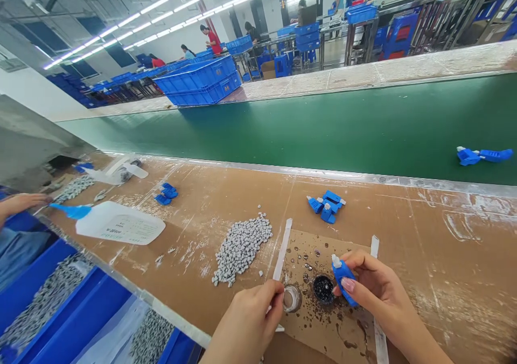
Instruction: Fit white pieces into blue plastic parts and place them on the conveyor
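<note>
My right hand point(374, 286) pinches a small blue plastic part point(343, 279) with a white tip, held upright just above and beside a little round pot of dark liquid point(323, 288). My left hand point(252, 318) has thumb and forefinger pressed together beside a small clear round dish point(291, 298); what lies between the fingers, if anything, is hidden. Pot and dish sit on a brown cardboard sheet point(311, 329) spotted with dark drops and edged with white tape strips. To the left of the sheet lies a pile of small grey pieces point(244, 248).
Blue parts lie in a cluster point(327, 205) behind the cardboard. A white squeeze bottle point(121, 223) rests at left, near another person's hand point(26, 205). Beyond the table runs a green conveyor belt point(323, 132). Blue bins point(92, 321) of grey pieces stand at the lower left.
</note>
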Available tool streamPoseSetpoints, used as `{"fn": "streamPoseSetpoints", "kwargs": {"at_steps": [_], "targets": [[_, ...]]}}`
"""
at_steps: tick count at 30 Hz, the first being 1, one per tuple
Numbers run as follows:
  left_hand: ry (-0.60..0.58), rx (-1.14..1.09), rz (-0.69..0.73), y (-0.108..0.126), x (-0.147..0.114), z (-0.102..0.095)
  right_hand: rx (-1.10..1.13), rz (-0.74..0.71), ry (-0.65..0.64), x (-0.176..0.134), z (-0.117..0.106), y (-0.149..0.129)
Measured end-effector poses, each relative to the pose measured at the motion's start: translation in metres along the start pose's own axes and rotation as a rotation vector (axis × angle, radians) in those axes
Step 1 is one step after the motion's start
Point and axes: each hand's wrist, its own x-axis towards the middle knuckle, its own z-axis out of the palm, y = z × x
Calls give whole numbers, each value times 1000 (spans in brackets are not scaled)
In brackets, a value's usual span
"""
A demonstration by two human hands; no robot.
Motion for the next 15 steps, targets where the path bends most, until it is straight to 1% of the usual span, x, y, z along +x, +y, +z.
{"fn": "streamPoseSetpoints", "kwargs": {"at_steps": [2, 3, 6, 8, 13, 15], "targets": [[-12, 9, 12, 0, 0, -1, 20, 24, 51, -1, 2, -1], [-17, 11, 18, -1, -1, -1, 31, 18, 50, -1, 2, 0], [-26, 29, 22, -2, -2, -2, 46, -34, -35, 1, 0, 4], [-29, 39, 31, -4, -3, -1, 40, -43, -80, 1, 0, 5], [-20, 70, 42, -3, -4, 0, 14, 46, 13, -3, 8, -6], [-1, 96, 38, -1, -4, 1, 2, 49, 15, -4, 10, -9]]}}
